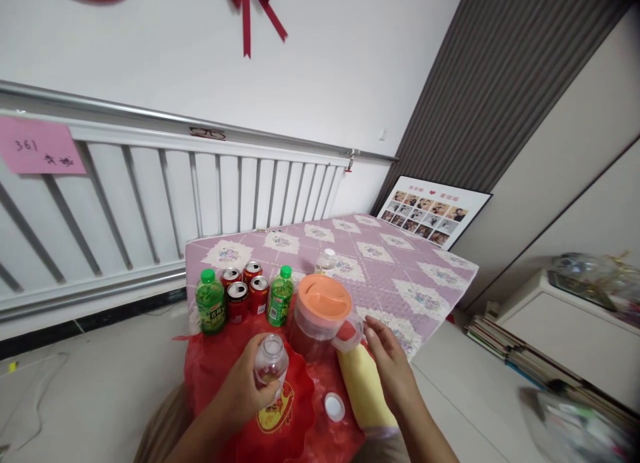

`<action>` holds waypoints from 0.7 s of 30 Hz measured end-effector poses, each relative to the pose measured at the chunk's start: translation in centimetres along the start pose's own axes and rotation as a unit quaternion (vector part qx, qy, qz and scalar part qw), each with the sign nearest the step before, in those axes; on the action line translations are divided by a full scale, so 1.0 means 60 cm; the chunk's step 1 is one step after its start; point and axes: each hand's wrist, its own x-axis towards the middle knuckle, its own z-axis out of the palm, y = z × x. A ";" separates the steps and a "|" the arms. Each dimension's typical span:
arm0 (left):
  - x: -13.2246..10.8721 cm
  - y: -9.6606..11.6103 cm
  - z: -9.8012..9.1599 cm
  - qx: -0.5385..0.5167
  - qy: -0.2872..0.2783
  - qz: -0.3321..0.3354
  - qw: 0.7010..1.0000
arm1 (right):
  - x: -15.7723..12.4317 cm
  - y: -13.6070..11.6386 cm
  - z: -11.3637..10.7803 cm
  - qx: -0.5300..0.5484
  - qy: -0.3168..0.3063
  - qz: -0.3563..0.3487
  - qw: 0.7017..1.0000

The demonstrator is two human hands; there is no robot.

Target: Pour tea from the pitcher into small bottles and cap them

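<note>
My left hand (253, 383) is wrapped round a small clear bottle (273, 356), held upright with its open mouth facing up. Under it is a red tray (303, 416) with a yellow printed figure. A clear plastic pitcher (307, 329) with an orange lid (325, 297) stands just beyond. Beside the pitcher's handle (353, 333) is my right hand (387, 359), fingers partly stretched and apart; whether they touch the handle I cannot tell. A white cap (334, 407) lies between my hands, next to a rolled yellow cloth (364, 389).
Several red cans (238, 303) stand between one green bottle (211, 306) and another green bottle (280, 299). Behind the pitcher is a clear bottle with a white cap (327, 259). A purple flowered cloth (350, 249) covers the table, and a white radiator (240, 189) runs along the wall.
</note>
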 end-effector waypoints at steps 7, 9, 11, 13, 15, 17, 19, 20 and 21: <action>0.000 0.000 0.002 -0.014 0.007 -0.001 1.000 | 0.018 -0.007 0.035 0.095 -0.106 0.055 0.988; 0.001 -0.001 0.002 -0.012 0.000 -0.007 1.000 | 0.020 -0.003 0.038 0.108 -0.121 0.065 0.985; 0.002 -0.004 0.003 -0.014 -0.009 -0.010 1.000 | 0.023 0.001 0.039 0.115 -0.123 0.070 0.983; 0.003 -0.008 0.004 -0.015 -0.008 -0.008 1.000 | 0.027 0.003 0.039 0.117 -0.117 0.071 0.984; 0.002 -0.012 0.005 -0.012 -0.005 -0.009 1.000 | 0.030 0.003 0.041 0.118 -0.107 0.072 0.985; 0.002 -0.014 0.006 -0.010 -0.003 -0.009 1.000 | 0.033 0.002 0.045 0.120 -0.096 0.074 0.985; 0.002 -0.016 0.006 -0.011 -0.006 -0.008 1.000 | 0.035 0.000 0.049 0.126 -0.086 0.074 0.985; 0.003 -0.016 0.006 -0.012 -0.006 -0.008 1.000 | 0.036 0.000 0.052 0.131 -0.081 0.074 0.985; 0.003 -0.015 0.006 -0.014 -0.008 -0.009 1.000 | 0.037 -0.001 0.054 0.136 -0.075 0.075 0.985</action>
